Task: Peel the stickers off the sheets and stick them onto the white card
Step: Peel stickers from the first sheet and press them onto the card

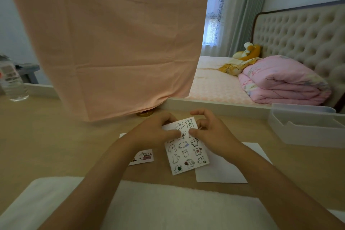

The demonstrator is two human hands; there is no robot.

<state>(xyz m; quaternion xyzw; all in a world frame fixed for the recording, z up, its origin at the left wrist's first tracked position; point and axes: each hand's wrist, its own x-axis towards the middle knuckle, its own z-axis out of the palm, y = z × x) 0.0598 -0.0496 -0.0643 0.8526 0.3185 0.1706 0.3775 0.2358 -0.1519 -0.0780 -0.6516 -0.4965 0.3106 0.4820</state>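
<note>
A white towel (168, 207) lies along the near edge of the bench (56, 136), and both forearms reach over it. The left hand (155, 132) holds the upper left of the sticker sheet (186, 151), its grip clamped with the thumb on top and the fingers curled at the far edge. The right hand (211, 132) has its grip closed on the sheet's upper right, thumb pressed on the printed face. The sheet sits tilted at mid-bench, its lower right corner overlapping the white card (220, 170), which lies flat beneath the right wrist. A second sheet (143, 157) lies partly under the left forearm. A plastic box (306, 129) stands far right, a bottle (13, 82) far left.
</note>
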